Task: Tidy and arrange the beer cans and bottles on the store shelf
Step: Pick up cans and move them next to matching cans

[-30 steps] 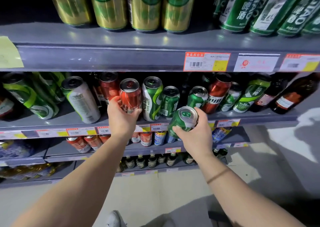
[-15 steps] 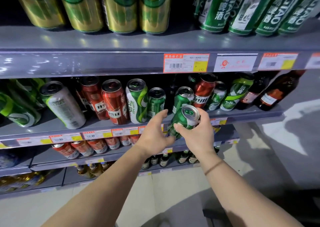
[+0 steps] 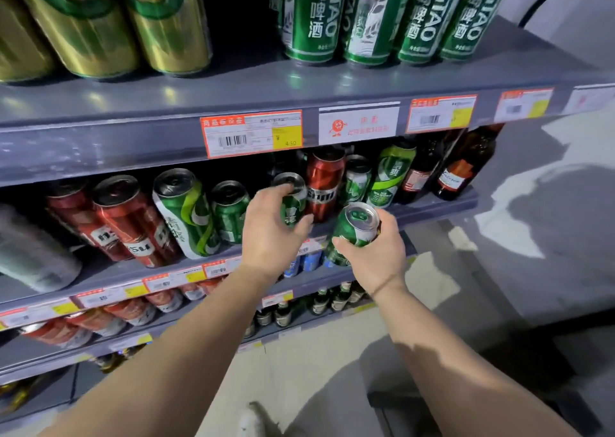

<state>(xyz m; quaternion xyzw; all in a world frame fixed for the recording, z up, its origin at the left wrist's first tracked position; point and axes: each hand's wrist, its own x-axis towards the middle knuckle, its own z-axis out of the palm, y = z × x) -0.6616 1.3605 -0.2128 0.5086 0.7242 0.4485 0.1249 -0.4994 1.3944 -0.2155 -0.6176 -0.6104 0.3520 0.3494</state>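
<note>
A: The right hand [image 3: 376,253] grips a green can [image 3: 352,233] just off the shelf [image 3: 432,210]; the left hand [image 3: 271,233] wraps a shelved can [image 3: 293,200].

B: Shift that one aside and seat the other upright, label forward. The row behind is too dark to read.

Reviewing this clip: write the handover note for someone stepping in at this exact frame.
Left hand: fingers wrapped around a short green can standing on the middle shelf, beside the red can.
Right hand: holds a second green can, tilted, in front of the shelf edge.
Done: most cans stand in a row.
Left: probably seat the gripped can, then shelve the held one.
</note>
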